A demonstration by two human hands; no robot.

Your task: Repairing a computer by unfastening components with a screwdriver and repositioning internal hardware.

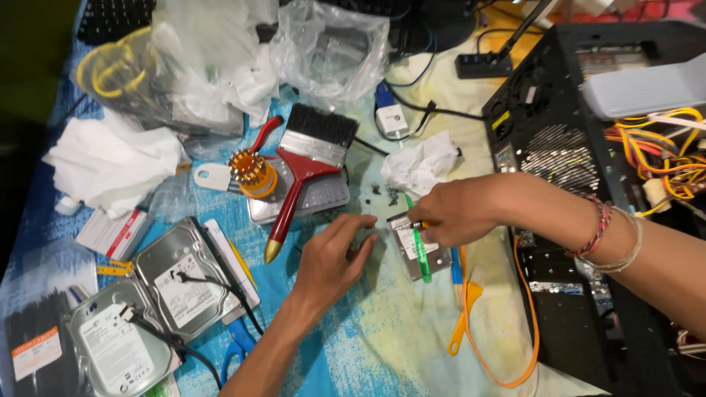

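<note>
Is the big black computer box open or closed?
Open. The computer case lies on its side with its panel off, so the yellow and red wires inside show.

The right hand (450,213) hides the upper part of the small drive (421,254) and most of the tool in its fingers. Beyond its wrist, the open computer case (559,147) runs off the picture's right edge.

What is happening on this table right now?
A person works on a small hard drive lying on the blue cloth. The right hand holds a screwdriver to the drive, and the left hand rests on the cloth beside it. A red-handled brush, two bigger drives and an open computer case lie around.
</note>
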